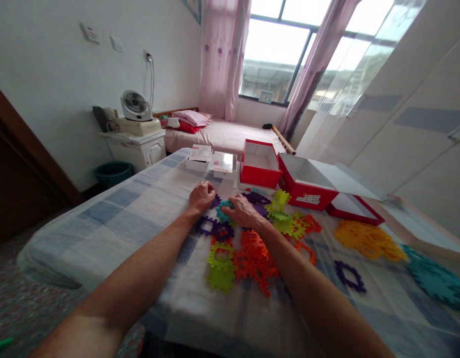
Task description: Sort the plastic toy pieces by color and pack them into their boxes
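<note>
My left hand is curled into a fist on the checked cloth, its fingers closed over a purple puzzle piece. My right hand lies beside it, fingers pinched on a teal interlocking piece. Just below the hands lie purple frame pieces. Nearer me sit lime green pieces and a heap of orange pieces. More lime and orange pieces spread to the right of my right hand.
Open red boxes stand at the table's far side, with small white boxes to their left. Yellow pieces, teal pieces and one purple piece lie right. A bed, nightstand with fan and bin stand behind.
</note>
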Motion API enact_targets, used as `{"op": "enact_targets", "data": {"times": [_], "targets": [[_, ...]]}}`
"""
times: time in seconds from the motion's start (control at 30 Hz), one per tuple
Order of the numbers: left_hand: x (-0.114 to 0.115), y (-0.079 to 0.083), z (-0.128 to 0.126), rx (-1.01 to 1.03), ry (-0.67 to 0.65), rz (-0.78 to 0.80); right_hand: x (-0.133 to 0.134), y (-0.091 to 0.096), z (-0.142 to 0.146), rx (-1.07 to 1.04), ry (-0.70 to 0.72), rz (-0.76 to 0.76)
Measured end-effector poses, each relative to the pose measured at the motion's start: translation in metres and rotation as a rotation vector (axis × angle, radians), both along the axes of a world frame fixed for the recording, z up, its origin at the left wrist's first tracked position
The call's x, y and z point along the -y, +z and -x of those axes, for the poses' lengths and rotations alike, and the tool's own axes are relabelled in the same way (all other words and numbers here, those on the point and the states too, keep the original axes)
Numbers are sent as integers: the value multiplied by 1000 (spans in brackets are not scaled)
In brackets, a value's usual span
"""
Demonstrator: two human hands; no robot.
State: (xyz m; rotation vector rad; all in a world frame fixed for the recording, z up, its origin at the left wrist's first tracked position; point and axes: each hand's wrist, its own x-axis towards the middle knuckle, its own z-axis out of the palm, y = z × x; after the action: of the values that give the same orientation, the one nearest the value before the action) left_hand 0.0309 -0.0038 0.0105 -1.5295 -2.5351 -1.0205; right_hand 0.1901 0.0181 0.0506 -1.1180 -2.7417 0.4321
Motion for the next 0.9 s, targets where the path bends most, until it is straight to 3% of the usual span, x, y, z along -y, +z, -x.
{"op": "enact_targets", "data": {"times": [0.2,0.4,0.47,0.6,0.8,0.9], "targets": [[0,-2,0,-29,-48,-5,3,-2,-8,-251,91,-2],[0,-4,1,-70,-113,-10,-10,16,-25,-504,-19,259],[-1,-6,2,-88,-135,-10,-14,21,-29,-388,7,258],[-3,-10,4,-118,-164,-10,-11,19,-29,-8,130,103],[-4,-13,6,-140,-172,-16,-2,16,-24,114,139,-36],[-5,-14,6,-147,-174,-19,-2,22,-24,200,129,-15]]}}
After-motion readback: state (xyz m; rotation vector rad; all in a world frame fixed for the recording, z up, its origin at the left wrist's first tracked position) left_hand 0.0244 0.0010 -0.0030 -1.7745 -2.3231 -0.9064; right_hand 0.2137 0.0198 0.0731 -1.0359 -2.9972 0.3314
